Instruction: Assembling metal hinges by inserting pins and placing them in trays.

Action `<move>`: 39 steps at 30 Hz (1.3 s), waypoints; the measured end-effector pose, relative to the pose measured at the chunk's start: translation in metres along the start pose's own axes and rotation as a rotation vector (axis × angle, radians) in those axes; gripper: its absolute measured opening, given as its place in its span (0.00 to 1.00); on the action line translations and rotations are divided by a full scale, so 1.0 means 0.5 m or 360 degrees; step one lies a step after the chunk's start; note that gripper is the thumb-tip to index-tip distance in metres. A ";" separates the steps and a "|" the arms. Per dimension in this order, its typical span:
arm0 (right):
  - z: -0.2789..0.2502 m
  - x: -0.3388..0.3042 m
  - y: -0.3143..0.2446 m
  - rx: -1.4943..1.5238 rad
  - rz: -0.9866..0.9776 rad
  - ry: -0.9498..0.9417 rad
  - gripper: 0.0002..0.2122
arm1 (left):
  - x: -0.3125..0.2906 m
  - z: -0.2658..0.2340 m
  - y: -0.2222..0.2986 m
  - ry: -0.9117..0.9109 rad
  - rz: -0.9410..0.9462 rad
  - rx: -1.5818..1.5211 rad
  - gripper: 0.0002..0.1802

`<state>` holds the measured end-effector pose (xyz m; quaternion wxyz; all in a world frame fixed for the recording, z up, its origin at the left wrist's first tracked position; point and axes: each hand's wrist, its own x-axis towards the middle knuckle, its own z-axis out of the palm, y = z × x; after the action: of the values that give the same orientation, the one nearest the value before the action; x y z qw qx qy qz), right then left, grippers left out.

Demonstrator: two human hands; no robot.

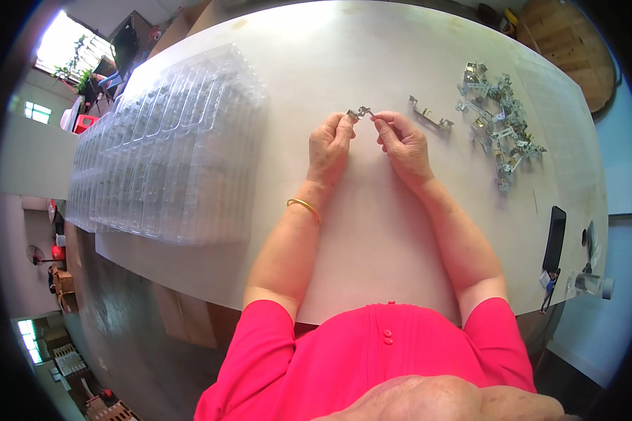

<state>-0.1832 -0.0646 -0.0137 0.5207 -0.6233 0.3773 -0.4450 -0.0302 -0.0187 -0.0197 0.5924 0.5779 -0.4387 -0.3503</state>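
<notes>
Both my hands meet over the middle of the table, fingers pinched around one small metal bracket (pixel 362 111). My left hand (pixel 330 146) grips its left end between thumb and forefinger. On the other end, my right hand (pixel 404 146) is closed with thumb and fingertips. Just right of my right hand lies another metal bracket (pixel 430 117), longer and lying loose, with a brassy part on it. Farther right is a loose pile of similar metal brackets (pixel 500 126), tangled together. The fingers partly hide the piece I hold.
Tall stacks of clear plastic trays (pixel 168 140) fill the left of the pale table (pixel 372 259). At the right edge are a black phone (pixel 555 238), a clear bottle (pixel 590 284) and a thin pin-like rod (pixel 535 201). A round wooden stool top (pixel 565 45) stands beyond the far right corner.
</notes>
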 end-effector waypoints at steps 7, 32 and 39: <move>-0.006 0.001 -0.004 -0.0228 -0.0049 0.0000 0.07 | -0.003 0.008 0.004 0.0141 0.0587 0.0591 0.08; -0.022 0.023 0.013 0.0575 0.0123 -0.0058 0.08 | -0.012 0.027 0.010 0.0135 0.1118 0.1085 0.04; -0.016 0.021 0.001 0.0451 0.0250 -0.0159 0.08 | -0.017 0.020 0.014 0.0093 0.0982 0.1091 0.07</move>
<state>-0.1873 -0.0768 -0.0120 0.6546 -0.5335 0.3321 -0.4202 -0.0434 -0.0140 -0.0142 0.4557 0.5924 -0.6639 0.0242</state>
